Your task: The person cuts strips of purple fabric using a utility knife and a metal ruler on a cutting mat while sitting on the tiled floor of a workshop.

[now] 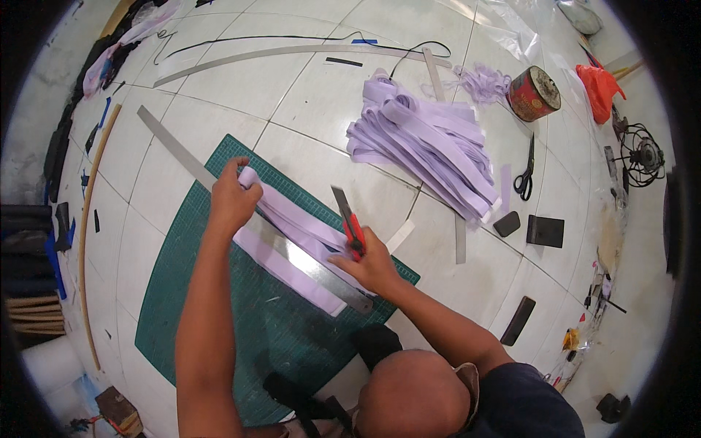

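At the far left a long wooden stick [94, 219] lies on the tiled floor. To its right, a green cutting mat [175, 306] sits at an angle, with a metal ruler [296, 257] slanting across it and jutting past its far-left edge. The left hand [235, 201] appears to pinch the looped end of the lilac strips [303, 225] between thumb and fingers. These strips run over the mat along the ruler's far side, and another lilac length [281, 274] shows on its near side. The right hand [376, 264] is wrapped around a red-and-black cutter [353, 235], blade bared and pointing away from the body, its thumb beside the strips.

The step in hand looks like arranging the strips along the ruler; the blade is not on the fabric. The next move seems to call for layers lying flat, the ruler held firmly and the left fingers clear of the blade's path.

Farther right, a heap of lilac strips [431, 146] rests on the floor, with a round tin [533, 93] and black scissors [525, 171] beyond it.
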The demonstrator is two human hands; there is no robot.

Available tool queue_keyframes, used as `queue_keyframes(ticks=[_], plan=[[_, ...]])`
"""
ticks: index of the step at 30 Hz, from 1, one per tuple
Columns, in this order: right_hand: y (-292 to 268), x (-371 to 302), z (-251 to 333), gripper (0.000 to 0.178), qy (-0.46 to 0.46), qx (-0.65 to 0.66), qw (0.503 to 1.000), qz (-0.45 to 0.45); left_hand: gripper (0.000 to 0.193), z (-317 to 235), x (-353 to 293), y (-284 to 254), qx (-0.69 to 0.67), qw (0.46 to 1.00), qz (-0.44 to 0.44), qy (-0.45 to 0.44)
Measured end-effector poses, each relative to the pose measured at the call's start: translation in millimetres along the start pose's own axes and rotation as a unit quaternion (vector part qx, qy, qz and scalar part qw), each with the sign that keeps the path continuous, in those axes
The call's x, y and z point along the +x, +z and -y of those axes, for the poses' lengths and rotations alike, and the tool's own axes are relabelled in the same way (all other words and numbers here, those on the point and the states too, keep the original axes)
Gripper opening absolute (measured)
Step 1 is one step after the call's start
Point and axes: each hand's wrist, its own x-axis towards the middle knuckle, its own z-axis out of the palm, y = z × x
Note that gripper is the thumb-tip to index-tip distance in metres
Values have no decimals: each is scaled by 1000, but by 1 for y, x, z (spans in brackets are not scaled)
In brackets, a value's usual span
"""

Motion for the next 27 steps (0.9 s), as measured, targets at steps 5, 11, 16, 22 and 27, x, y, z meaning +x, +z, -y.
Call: queue_keyframes(ticks=[5,11,16,22,27], plan=[[31,60,27,87,-175,60,974,-130,56,-89,-37,-33,-113,992,50,32],[28,62,53,68,17,209,976,-63,53,-165,-56,-53,-253,963,69,66],[-10,24,18,71,13,164,967,-193,53,-208,-37,-61,-287,951,13,112],[-136,-11,-22,79,-32,-11,964,-262,58,-224,12,-14,-308,931,76,180],[-217,-16,1,49,107,-213,928,-286,58,-246,51,58,-263,942,75,192]])
